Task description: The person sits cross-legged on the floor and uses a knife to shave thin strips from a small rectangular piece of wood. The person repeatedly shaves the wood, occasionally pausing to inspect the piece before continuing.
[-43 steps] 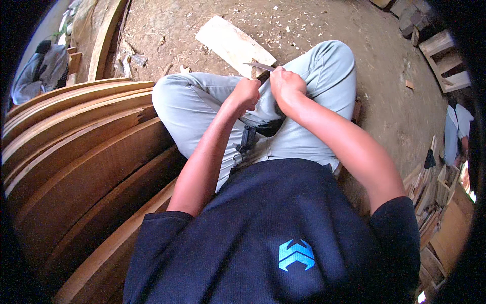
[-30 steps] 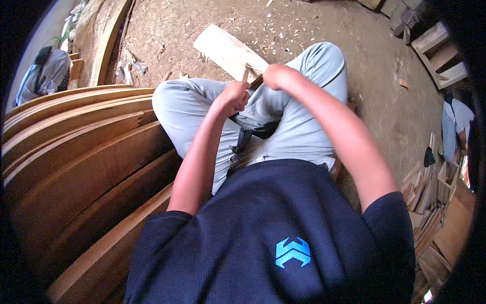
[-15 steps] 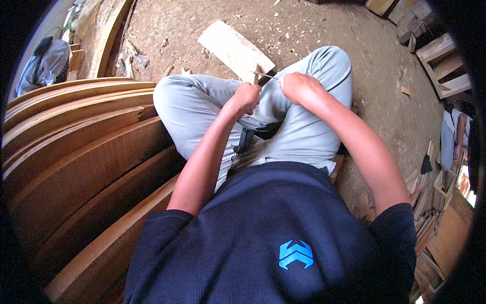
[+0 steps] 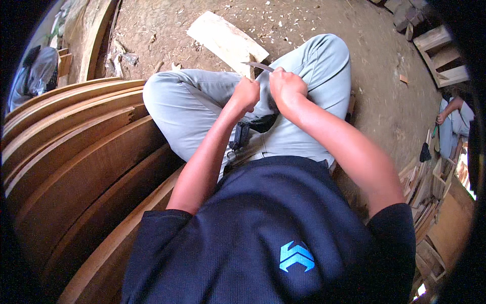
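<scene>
My right hand [image 4: 287, 86] is closed around a knife; the handle is hidden in the fist. Its thin curved blade [image 4: 260, 66] points left, across the top of a small stick of wood [image 4: 251, 72]. The lower end of that stick sits in my closed left hand [image 4: 246, 95], held upright between my knees. Whether the blade touches the stick I cannot tell. Just beyond both hands, a pale flat board [image 4: 225, 40] lies slanted on the ground, its near end behind the stick.
Long curved wooden boards [image 4: 76, 131] stand stacked close on my left. Wood shavings are scattered over the dirt floor [image 4: 324, 17]. Wooden frames [image 4: 445, 55] stand at far right. Near the right edge are a co-worker's hand [image 4: 442, 118] and scrap wood [image 4: 425, 202].
My right hand has come left and nearer to me, close beside my left hand. The blade now reaches further left past the stick. The co-worker's arm has shifted and their hand now shows.
</scene>
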`<state>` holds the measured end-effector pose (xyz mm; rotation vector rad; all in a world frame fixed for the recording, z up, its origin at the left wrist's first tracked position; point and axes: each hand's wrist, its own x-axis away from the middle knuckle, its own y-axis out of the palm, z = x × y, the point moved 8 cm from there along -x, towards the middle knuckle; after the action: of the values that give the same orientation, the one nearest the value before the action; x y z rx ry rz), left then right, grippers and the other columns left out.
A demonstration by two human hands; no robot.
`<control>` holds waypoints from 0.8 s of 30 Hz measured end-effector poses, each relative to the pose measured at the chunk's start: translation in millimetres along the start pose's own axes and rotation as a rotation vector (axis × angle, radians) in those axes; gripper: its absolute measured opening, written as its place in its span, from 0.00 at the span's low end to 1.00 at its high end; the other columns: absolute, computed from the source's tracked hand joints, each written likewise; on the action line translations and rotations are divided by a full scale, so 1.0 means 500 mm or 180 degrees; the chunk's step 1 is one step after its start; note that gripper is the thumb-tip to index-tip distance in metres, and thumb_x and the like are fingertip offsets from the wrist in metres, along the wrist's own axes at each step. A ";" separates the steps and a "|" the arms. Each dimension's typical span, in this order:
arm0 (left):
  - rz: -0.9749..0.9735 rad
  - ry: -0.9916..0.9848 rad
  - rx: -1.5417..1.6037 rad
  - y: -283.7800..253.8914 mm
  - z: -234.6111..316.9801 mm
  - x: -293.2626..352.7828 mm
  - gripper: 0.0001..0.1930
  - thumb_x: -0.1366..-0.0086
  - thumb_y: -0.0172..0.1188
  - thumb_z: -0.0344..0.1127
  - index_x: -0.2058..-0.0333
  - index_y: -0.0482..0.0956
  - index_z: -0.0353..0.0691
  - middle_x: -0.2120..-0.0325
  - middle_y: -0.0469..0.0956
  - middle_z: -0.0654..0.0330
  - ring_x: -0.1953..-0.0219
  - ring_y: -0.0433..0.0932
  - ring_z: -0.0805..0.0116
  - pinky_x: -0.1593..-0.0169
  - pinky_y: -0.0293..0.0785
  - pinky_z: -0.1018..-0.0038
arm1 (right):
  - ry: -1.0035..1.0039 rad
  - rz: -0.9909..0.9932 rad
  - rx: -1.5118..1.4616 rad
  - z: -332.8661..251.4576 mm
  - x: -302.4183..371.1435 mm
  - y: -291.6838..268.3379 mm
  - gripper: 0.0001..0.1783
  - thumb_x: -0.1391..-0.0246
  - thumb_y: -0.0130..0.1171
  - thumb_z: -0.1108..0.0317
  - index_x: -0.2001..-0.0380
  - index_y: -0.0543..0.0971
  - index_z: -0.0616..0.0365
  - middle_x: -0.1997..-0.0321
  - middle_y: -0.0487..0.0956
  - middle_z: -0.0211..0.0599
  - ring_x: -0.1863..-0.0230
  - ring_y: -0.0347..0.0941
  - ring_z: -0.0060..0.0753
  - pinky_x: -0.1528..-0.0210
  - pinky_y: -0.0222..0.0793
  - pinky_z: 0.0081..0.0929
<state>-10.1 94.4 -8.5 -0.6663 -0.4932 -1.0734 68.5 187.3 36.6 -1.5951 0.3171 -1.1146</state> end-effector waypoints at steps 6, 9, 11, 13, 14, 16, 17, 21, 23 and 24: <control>-0.0356 -0.0413 0.0413 0.009 -0.025 -0.009 0.12 0.36 0.47 0.40 0.76 0.69 0.39 0.87 0.64 0.66 0.90 0.60 0.74 0.88 0.53 0.70 | 0.0096 0.0436 0.0297 -0.007 -0.050 0.031 0.10 0.41 0.48 0.68 0.65 0.78 0.59 0.65 0.83 0.41 0.62 0.82 0.37 0.68 0.79 0.33; -0.1036 -0.0512 0.0730 0.061 0.000 0.033 0.13 0.35 0.48 0.39 0.78 0.66 0.42 0.89 0.61 0.68 0.90 0.57 0.76 0.88 0.52 0.72 | 0.0220 0.0209 0.0165 0.019 -0.095 0.030 0.12 0.45 0.52 0.70 0.59 0.81 0.54 0.63 0.83 0.35 0.59 0.81 0.34 0.64 0.79 0.36; -0.0485 -0.0286 0.0396 0.026 -0.009 0.020 0.13 0.35 0.48 0.39 0.78 0.64 0.42 0.89 0.60 0.69 0.90 0.57 0.76 0.89 0.52 0.73 | -0.0292 0.0051 0.0209 0.024 -0.105 0.000 0.11 0.46 0.52 0.72 0.62 0.82 0.55 0.61 0.83 0.38 0.57 0.80 0.36 0.61 0.78 0.34; -0.0435 -0.0328 0.0648 -0.002 -0.021 0.022 0.12 0.35 0.48 0.40 0.75 0.65 0.42 0.88 0.59 0.70 0.90 0.57 0.77 0.89 0.52 0.74 | -0.0304 0.0224 0.0193 0.037 -0.093 -0.038 0.13 0.45 0.49 0.70 0.65 0.83 0.55 0.59 0.82 0.45 0.56 0.80 0.38 0.61 0.78 0.36; -0.0408 -0.0347 0.0779 -0.014 -0.027 0.024 0.11 0.35 0.48 0.40 0.74 0.65 0.42 0.88 0.59 0.70 0.90 0.57 0.77 0.89 0.52 0.75 | -0.0358 0.0317 0.0135 0.041 -0.096 -0.050 0.14 0.44 0.47 0.69 0.65 0.83 0.56 0.59 0.82 0.46 0.57 0.80 0.38 0.61 0.78 0.36; -0.0360 -0.0250 0.0673 -0.028 -0.016 0.030 0.10 0.34 0.48 0.41 0.71 0.65 0.42 0.87 0.60 0.70 0.89 0.58 0.78 0.89 0.52 0.76 | -0.0524 0.0310 -0.0365 0.053 -0.092 -0.079 0.20 0.40 0.41 0.63 0.62 0.81 0.62 0.59 0.80 0.53 0.56 0.79 0.47 0.58 0.76 0.41; -0.0320 -0.0200 0.0620 -0.039 -0.008 0.029 0.10 0.34 0.48 0.41 0.70 0.66 0.42 0.87 0.60 0.70 0.89 0.58 0.78 0.89 0.52 0.77 | -0.0508 0.0250 -0.0644 0.055 -0.087 -0.083 0.22 0.39 0.40 0.61 0.64 0.80 0.65 0.60 0.79 0.57 0.56 0.78 0.52 0.56 0.74 0.43; -0.0249 -0.0121 0.0774 -0.045 -0.010 0.016 0.10 0.34 0.49 0.41 0.66 0.67 0.41 0.86 0.62 0.68 0.90 0.58 0.78 0.89 0.54 0.77 | -0.0646 -0.0020 -0.1349 0.047 -0.080 -0.064 0.28 0.36 0.36 0.53 0.64 0.77 0.70 0.62 0.77 0.66 0.55 0.73 0.64 0.51 0.67 0.50; -0.0218 -0.0133 0.0787 -0.058 -0.013 0.010 0.10 0.34 0.49 0.41 0.66 0.67 0.40 0.86 0.63 0.67 0.90 0.58 0.78 0.89 0.53 0.77 | -0.0781 -0.0139 -0.1351 0.023 -0.042 -0.071 0.28 0.36 0.36 0.53 0.63 0.77 0.69 0.62 0.76 0.66 0.56 0.74 0.64 0.52 0.68 0.50; -0.0234 -0.0150 0.0793 -0.057 -0.015 0.010 0.10 0.34 0.48 0.41 0.65 0.67 0.40 0.86 0.63 0.67 0.89 0.58 0.78 0.88 0.53 0.77 | -0.0836 -0.0076 -0.1458 0.021 -0.036 -0.067 0.29 0.37 0.38 0.51 0.65 0.76 0.70 0.64 0.77 0.65 0.57 0.74 0.63 0.54 0.69 0.50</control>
<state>-33.8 76.8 -3.4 -0.4571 -0.6842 -1.0457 56.0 218.2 57.4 -2.1298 0.3971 -0.8723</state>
